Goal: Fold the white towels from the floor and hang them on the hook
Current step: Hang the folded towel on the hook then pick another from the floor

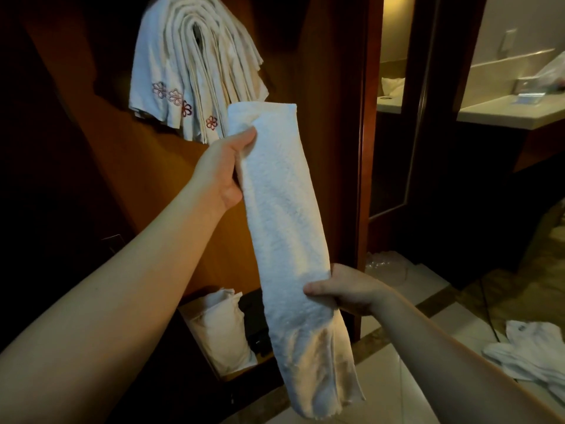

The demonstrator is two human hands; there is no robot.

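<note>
— Two hands on it: our left hand (227, 175) pinches the top of the folded towel (284, 240), our right hand (342, 293) grips it lower down.
— Soft, light, floppy; we'd keep hold of both ends.
— Above our left hand, the hung towels (189, 71) likely bury the hook.
— More towels on the floor (529, 353) lie right of our right hand.

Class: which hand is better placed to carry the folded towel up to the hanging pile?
Probably left. The left hand grips the folded towel's upper end beside the hanging towels; the right hand holds lower.
</note>
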